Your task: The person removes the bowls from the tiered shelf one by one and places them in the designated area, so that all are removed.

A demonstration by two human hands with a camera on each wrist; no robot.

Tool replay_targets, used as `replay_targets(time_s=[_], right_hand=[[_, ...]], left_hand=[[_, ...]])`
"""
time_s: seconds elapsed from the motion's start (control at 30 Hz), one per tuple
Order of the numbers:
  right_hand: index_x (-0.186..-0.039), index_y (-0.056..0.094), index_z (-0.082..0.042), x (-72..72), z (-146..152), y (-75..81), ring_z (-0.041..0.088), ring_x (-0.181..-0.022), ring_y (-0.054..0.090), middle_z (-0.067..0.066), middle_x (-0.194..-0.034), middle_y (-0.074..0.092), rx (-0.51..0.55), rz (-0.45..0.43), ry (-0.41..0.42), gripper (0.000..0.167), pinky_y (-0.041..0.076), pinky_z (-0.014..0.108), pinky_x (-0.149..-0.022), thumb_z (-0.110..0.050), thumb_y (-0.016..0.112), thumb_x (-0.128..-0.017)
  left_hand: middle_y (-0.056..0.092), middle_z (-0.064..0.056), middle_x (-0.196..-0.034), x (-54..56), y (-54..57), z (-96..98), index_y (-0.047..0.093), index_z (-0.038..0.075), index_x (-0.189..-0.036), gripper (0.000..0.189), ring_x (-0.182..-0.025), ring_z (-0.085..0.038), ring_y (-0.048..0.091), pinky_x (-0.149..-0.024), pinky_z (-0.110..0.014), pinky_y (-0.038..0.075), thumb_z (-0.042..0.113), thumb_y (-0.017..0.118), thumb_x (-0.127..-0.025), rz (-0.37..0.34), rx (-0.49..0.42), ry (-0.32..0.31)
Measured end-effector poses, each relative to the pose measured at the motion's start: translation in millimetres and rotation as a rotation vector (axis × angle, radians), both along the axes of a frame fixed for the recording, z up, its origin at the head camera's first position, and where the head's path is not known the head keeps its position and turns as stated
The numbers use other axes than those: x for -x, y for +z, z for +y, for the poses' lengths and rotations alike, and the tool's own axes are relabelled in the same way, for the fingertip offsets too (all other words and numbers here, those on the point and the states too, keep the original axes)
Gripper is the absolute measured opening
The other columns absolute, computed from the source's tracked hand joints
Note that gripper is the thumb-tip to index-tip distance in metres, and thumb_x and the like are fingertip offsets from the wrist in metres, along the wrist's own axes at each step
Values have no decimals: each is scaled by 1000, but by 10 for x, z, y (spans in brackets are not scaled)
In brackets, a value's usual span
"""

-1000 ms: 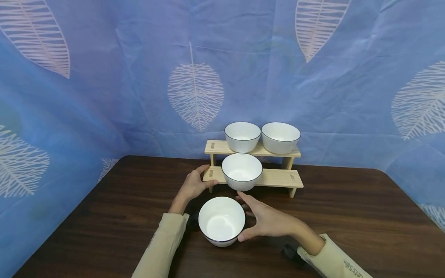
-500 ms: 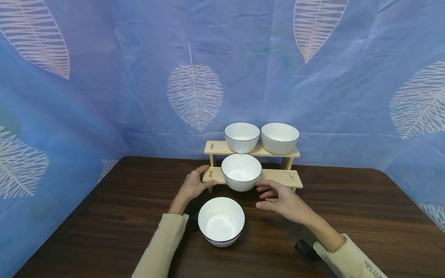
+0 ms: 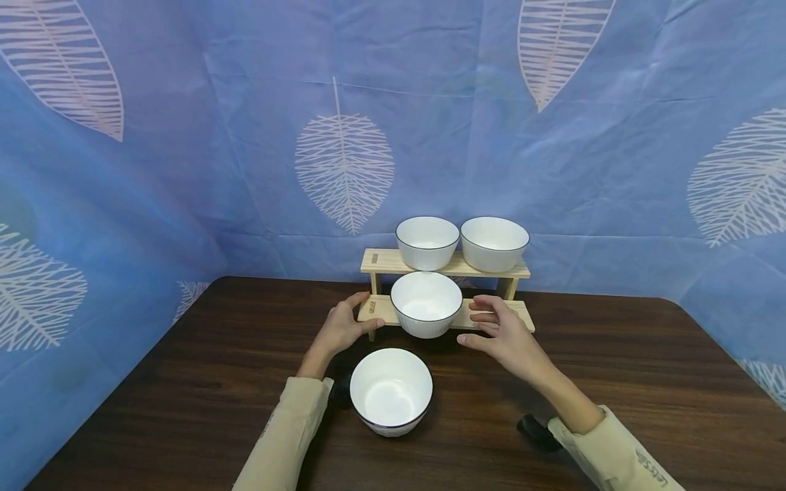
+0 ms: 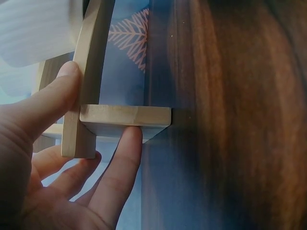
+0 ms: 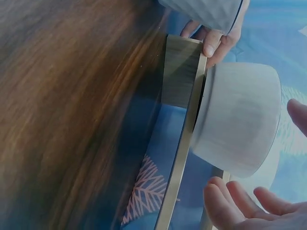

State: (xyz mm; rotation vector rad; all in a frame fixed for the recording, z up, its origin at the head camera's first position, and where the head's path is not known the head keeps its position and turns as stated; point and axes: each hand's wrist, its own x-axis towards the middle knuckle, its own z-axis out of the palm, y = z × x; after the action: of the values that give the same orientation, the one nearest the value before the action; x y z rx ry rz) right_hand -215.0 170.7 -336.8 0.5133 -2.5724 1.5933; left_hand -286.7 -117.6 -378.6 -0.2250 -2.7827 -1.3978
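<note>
My left hand [image 3: 340, 329] holds the left end of a two-tier wooden stand [image 3: 499, 314]. In the left wrist view the thumb [image 4: 53, 96] lies on the board's edge, a finger [image 4: 120, 165] touches the leg, and other fingers sit behind the board. A white bowl [image 3: 426, 307] with a dark rim stands on the lower tier, left of its middle. My right hand [image 3: 510, 343] hovers by that bowl's right side, fingers loosely bent. In the right wrist view its fingertips [image 5: 217, 191] are apart from the bowl [image 5: 240, 115], holding nothing.
Two white bowls, a left one [image 3: 428, 244] and a right one [image 3: 496, 245], stand side by side on the upper tier. Another white bowl [image 3: 391, 392] rests on the dark wooden table [image 3: 184, 382] in front of the stand. A blue leaf-patterned cloth [image 3: 258, 136] hangs behind.
My right hand has left the right side of the bowl on the table and moved right and forward to the lower tier. The left hand and the bowls have stayed put.
</note>
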Motion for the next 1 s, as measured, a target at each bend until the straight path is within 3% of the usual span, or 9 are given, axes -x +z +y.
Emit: replay_targets(time_s=[0.2,0.37,0.6,0.77,1.0], right_hand=[[-152,20,13,16,-50,2,52,-135,41,36,-148,35,65,-87,11,84,38,53,-107,-8,74,-91],[-155,8,12,47,-102,-24,52,-141,32,36,-156,20,115,-158,54,95,35,55,-109,-9,75,-90],[-155,7,12,87,-194,-51,52,-143,28,36,-157,18,133,-133,73,98,31,56,-111,-2,77,-88],[-156,4,11,130,-226,-63,51,-143,27,36,-157,18,152,-131,76,103,30,56,-112,-2,78,-86],[-155,3,12,197,-268,-82,52,-144,25,37,-155,20,159,-114,79,104,28,56,-113,0,79,-85]], left_hand=[[69,-12,-98,4,-12,1,46,-2,-150,71,-77,-22,54,-72,-35,43,16,80,-90,-5,-7,-9],[69,-15,-108,-4,-16,1,47,-2,-149,71,-82,-22,56,-76,-37,45,15,81,-89,4,-5,0],[70,-13,-99,-12,4,14,47,-3,-149,71,-77,-22,54,-71,-34,43,14,81,-89,5,-12,2],[70,-13,-104,-12,1,16,47,-3,-149,70,-79,-21,55,-73,-35,44,14,81,-89,5,-11,-1],[68,-11,-92,5,-18,-4,47,-3,-149,70,-78,-23,54,-75,-37,44,15,81,-90,7,-5,-3]])
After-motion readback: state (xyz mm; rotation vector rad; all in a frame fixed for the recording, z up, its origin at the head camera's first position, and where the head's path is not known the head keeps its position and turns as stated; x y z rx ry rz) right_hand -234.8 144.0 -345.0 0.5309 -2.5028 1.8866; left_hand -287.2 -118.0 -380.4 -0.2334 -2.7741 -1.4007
